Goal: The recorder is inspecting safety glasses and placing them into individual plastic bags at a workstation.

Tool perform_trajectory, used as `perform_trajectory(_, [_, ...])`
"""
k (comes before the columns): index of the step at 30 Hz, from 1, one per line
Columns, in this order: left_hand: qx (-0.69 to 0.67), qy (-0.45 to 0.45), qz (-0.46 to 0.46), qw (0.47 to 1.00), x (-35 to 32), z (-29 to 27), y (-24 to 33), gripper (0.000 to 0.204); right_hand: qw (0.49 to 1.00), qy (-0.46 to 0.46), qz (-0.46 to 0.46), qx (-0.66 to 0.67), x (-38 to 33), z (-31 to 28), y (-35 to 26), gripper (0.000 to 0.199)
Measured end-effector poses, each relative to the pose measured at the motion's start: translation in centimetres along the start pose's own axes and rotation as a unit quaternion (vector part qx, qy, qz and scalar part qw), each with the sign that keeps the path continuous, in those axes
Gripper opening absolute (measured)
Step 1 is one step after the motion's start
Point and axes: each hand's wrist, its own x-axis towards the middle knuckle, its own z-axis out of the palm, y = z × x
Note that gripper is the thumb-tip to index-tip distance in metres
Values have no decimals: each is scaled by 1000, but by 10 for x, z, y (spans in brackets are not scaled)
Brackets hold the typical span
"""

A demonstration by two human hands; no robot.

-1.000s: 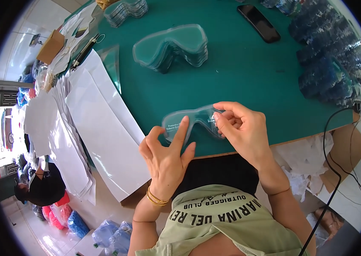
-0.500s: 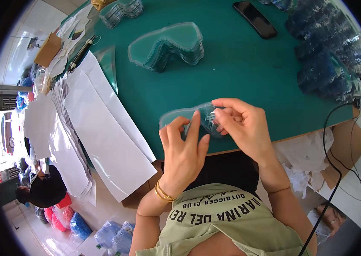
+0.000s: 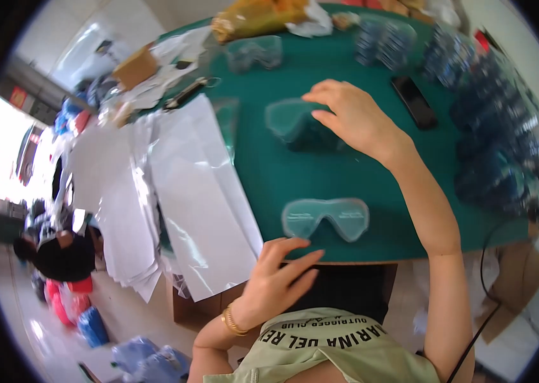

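Right now my right hand [image 3: 352, 118] is stretched out to the far middle of the green table [image 3: 410, 191], fingers spread wide and curved down over the stack of clear goggle lenses [image 3: 295, 124]. The fingertips sit at the stack's right end and top edge; I cannot tell whether they press on it or only hover, and the hand holds nothing. The stack's long axis runs left to right, so it lies just left of and under my palm.

My left hand [image 3: 279, 274] is low at the near edge of the table, open with fingers loosely spread, empty. A single clear lens [image 3: 325, 218] lies flat on the table just beyond those fingertips, slightly to the right, apart from them. Its long axis also runs left to right, with the nose notch facing near. The left hand is plainly the nearer one to this lens; the right is well apart from it, at the far stack.

Left of the single lens a fan of white sheets [image 3: 186, 191] overhangs the table's left edge. Further off, another pair of clear goggles [image 3: 255, 52] lies at the far left, and a dark phone [image 3: 414, 102] rests just right of my right wrist. Along the right side stand heaps of bluish clear-wrapped bundles [image 3: 499, 140]; their contents are too blurred to tell. A yellow bag [image 3: 257, 18] sits at the far edge, contents hidden. No open container shows anything inside.
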Motion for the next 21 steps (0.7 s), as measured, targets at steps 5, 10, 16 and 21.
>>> perform_trajectory(5, [47, 176, -214, 960, -49, -72, -29, 22, 987, -117, 35, -109, 23, 3, -1, 29])
perform_trajectory(10, [146, 289, -264, 908, -56, -120, -82, 27, 987, -128, 66, -75, 29, 0, -4, 29])
perform_trajectory(16, [262, 220, -275, 899, -9, -144, -130, 53, 997, -41, 23, -54, 12, -22, -31, 29])
perform_trajectory(21, [253, 198, -338, 885, 10, -163, -175, 63, 986, -165, -5, -29, -55, -19, -61, 28])
